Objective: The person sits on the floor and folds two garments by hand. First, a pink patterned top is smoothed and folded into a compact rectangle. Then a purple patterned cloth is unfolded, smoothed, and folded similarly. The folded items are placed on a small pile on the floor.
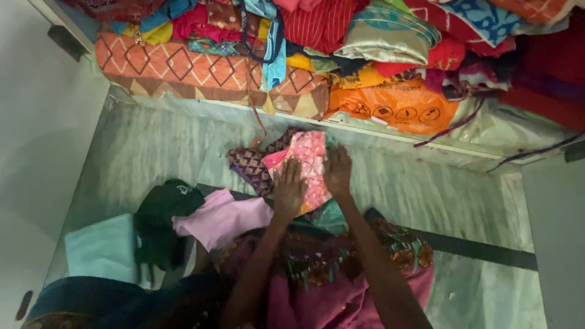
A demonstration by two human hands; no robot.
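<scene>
Hands: left hand [288,190] and right hand [338,172] lie flat, fingers spread, pressing the pink cloth [306,159]
Cloth: on the floor [152,146], middle; purple cloth [253,163] at its 9 o'clock
Risk: pushing sideways could bunch the fold; the cloth pile [317,36] at 12 o'clock may slide down

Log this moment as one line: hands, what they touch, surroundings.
left hand: flat on pink patterned cloth | right hand: flat on same cloth | purple cloth beneath | marble floor

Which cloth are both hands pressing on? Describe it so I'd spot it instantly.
On the pale marble floor, just below the shelf of heaped clothes, lies a small folded pink cloth. Both hands rest flat on it. Unlike the purple patterned cloth beside it, it is bright pink with a floral print.
</scene>
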